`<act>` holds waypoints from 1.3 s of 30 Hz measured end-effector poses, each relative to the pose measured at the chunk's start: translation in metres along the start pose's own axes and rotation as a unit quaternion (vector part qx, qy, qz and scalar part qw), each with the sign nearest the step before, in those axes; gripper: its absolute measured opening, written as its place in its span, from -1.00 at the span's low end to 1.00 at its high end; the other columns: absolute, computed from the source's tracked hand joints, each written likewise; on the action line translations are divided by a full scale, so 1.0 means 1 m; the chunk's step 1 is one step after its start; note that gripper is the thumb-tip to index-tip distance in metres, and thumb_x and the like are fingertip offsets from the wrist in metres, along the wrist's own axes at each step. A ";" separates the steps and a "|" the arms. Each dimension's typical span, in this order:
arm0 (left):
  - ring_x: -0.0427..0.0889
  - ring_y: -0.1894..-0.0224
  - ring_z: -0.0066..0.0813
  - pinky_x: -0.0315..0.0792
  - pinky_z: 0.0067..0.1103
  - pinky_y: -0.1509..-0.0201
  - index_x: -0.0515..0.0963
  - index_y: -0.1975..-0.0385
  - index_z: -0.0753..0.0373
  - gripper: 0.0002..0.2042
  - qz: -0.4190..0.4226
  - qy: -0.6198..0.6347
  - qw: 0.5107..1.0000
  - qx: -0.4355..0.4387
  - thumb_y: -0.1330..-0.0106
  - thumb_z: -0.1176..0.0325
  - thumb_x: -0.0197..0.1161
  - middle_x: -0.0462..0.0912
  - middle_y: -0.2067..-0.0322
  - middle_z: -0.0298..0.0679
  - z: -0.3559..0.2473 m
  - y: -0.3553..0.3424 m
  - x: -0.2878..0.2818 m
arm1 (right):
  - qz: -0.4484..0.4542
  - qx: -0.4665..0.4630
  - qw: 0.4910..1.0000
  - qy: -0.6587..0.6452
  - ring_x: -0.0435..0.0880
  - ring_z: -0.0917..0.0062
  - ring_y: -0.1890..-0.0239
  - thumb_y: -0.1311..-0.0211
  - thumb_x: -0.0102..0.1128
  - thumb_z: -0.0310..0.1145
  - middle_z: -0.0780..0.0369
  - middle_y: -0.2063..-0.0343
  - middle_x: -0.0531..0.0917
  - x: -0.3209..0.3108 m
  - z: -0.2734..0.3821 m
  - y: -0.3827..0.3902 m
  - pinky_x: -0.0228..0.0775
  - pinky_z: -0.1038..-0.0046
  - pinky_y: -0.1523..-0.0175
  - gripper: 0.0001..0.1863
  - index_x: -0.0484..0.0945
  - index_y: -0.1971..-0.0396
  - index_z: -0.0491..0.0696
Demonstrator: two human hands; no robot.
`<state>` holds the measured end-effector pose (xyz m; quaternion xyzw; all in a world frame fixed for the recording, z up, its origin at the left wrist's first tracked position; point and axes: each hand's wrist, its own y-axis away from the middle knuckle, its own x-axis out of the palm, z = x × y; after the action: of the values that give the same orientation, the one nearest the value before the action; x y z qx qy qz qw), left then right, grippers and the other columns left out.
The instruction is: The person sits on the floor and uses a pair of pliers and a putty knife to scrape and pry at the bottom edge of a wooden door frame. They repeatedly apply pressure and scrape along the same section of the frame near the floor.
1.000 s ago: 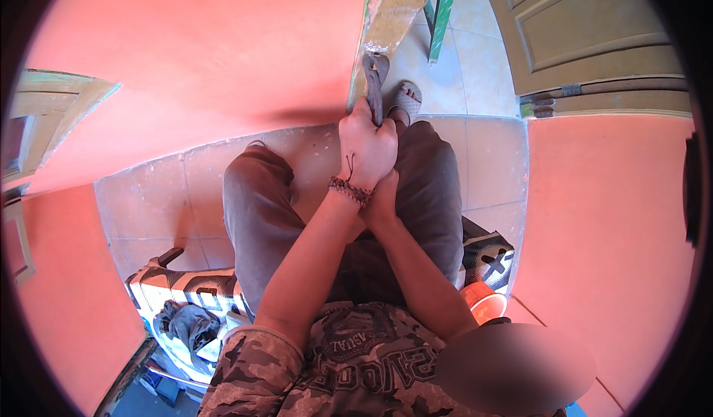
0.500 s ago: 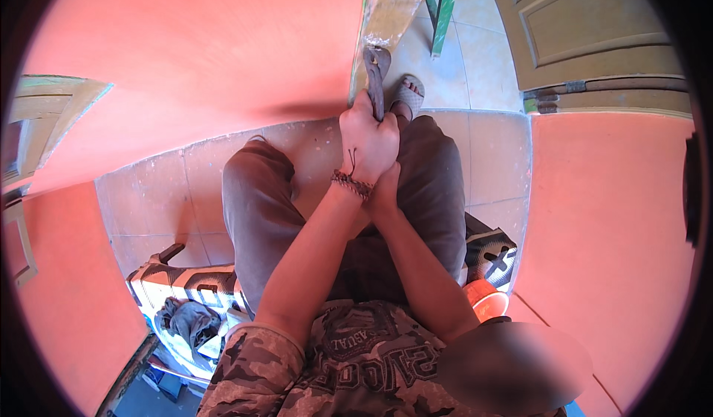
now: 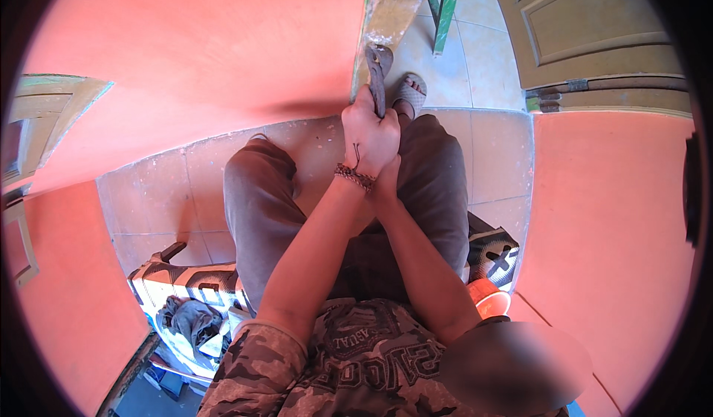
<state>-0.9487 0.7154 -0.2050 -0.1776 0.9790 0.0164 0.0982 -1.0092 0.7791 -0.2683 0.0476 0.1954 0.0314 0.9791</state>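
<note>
Out in front of me, my left hand (image 3: 371, 136), with a dark beaded bracelet at the wrist, is closed round a dark, worn, flat-headed tool (image 3: 377, 83). Its exact kind does not show. The wide, rounded end points away from me and meets the chipped lower part of a yellowish door frame (image 3: 394, 12), or lies right in front of it. Pressed up against the left hand from below and behind is my right hand (image 3: 386, 183). Its fingers are hidden, so I cannot see what it grips.
Salmon-pink walls (image 3: 208, 53) stand left and right. Past the frame are a green leg (image 3: 446, 16) and a panelled door (image 3: 594, 27). My sandalled foot (image 3: 411, 94) rests near the frame. Beside my seat are an orange bucket (image 3: 489, 298) and a dark cloth (image 3: 191, 320).
Both hands and the tool keep almost the same place and grip. The whole view has shifted very slightly.
</note>
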 end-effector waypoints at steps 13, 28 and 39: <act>0.47 0.68 -0.52 0.37 -0.54 0.56 0.36 0.49 0.36 -0.98 -0.027 -0.031 0.998 0.045 -0.10 0.62 0.01 0.41 0.73 -0.19 0.004 -0.005 0.003 | -0.081 0.034 0.996 -0.017 0.64 0.51 0.24 0.00 0.33 -0.40 0.15 0.26 0.63 0.008 0.009 -0.028 0.47 0.43 0.21 -0.66 0.50 0.20 -0.17; 0.49 0.65 -0.58 0.43 -0.59 0.56 0.30 0.49 0.33 -0.92 -0.015 0.061 0.996 0.056 -0.17 0.65 -0.01 0.42 0.68 -0.28 0.021 -0.014 0.017 | -0.075 0.050 0.996 -0.007 0.66 0.37 0.25 -0.07 0.27 -0.33 0.10 0.29 0.63 0.012 -0.019 -0.046 0.48 0.37 0.22 -0.65 0.48 0.16 -0.16; 0.48 0.61 -0.63 0.41 -0.61 0.54 0.25 0.52 0.29 -0.88 -0.001 0.076 0.997 -0.025 -0.16 0.66 -0.02 0.42 0.66 -0.32 -0.014 0.054 -0.018 | -0.013 0.139 0.779 -0.612 0.62 0.44 0.18 -0.25 0.07 -0.33 0.15 0.26 0.59 0.014 -0.013 0.027 0.46 0.41 0.12 -0.72 0.43 0.09 -0.13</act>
<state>-0.9538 0.7716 -0.1883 -0.1819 0.9828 0.0274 0.0186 -1.0021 0.8085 -0.2823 0.1895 -0.4420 -0.0444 0.8756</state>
